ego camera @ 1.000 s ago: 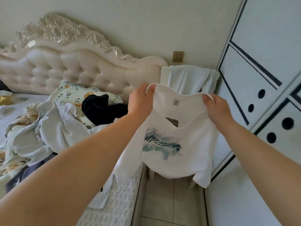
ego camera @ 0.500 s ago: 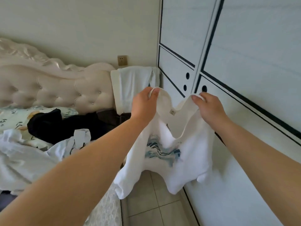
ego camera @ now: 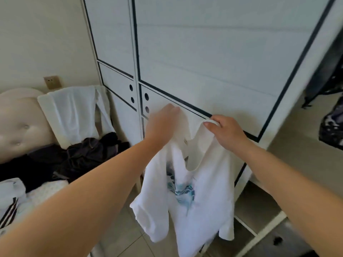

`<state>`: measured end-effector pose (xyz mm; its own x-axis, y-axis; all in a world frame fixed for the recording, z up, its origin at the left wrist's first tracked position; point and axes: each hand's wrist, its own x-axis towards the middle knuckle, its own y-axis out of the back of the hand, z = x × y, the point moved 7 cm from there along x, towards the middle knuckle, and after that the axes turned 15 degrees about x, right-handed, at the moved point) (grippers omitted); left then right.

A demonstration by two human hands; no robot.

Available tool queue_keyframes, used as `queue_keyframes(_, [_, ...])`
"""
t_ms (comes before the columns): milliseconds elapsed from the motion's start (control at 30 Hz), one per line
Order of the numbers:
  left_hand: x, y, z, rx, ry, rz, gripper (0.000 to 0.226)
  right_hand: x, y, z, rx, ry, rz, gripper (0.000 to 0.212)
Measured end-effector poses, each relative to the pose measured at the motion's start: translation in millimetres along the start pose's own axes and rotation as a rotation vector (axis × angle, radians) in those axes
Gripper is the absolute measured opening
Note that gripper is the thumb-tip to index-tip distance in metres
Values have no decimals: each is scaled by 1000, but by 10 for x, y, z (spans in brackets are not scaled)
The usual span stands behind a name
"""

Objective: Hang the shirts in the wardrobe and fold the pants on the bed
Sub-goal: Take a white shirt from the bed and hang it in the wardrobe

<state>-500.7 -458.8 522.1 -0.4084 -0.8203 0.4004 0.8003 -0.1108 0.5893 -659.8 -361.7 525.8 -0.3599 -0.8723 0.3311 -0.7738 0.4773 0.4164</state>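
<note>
Bedside | left hand (ego camera: pixel 163 125) gripped the collar of the white shirt (ego camera: pixel 204 191) at 11 o'clock | right hand (ego camera: pixel 226 130) pinched it at 1 o'clock | shirt hung between them, before the closed wardrobe (ego camera: pixel 213 62) doors | dark clothes (ego camera: pixel 89 156) lay on the bed (ego camera: pixel 46 190) at 9 o'clock

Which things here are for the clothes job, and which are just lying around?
For the job:
shirt, held up by left hand and right hand
wardrobe
dark clothes heaped on the bed

Just lying about:
wall socket
headboard
floor tiles
</note>
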Motion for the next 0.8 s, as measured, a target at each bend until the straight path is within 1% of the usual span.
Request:
queue_keyframes(133, [-244, -312, 633, 2, -137, -7, 38, -359, 520, -82, -38, 60, 31, 33])
queue_keyframes(333, [-593, -712, 1592, -194, -196, -20, 41, -915, 1408, -238, 48, 109, 82, 33])
queue_keyframes(400, [-667, -812, 1841, -289, -141, -22, 41, -1045, 1664, -307, 67, 118, 77, 32])
queue_keyframes(467, [-716, -933, 2085, -351, -60, -51, 42, -1151, 1910, -367, 94, 120, 90, 26])
queue_keyframes(533, [-744, -1065, 2366, -367, 0, -120, 37, -1225, 2159, -425, 136, 121, 130, 20])
queue_keyframes(633, [-755, -1190, 2797, -401, 75, -214, 33, -1291, 2493, -492, 129, 94, 184, 22])
queue_keyframes(700, [-762, -1300, 3026, -463, 129, -289, 32, -1326, 2734, -495, 159, 88, 261, 21])
queue_keyframes(767, [-804, -1422, 3266, -558, 175, -393, 26, -1362, 2975, -417, 228, 35, 335, 18])
queue_keyframes(800, [-824, -1476, 3400, -588, 167, -434, 26, -1396, 3061, -393, 248, -4, 331, 19])
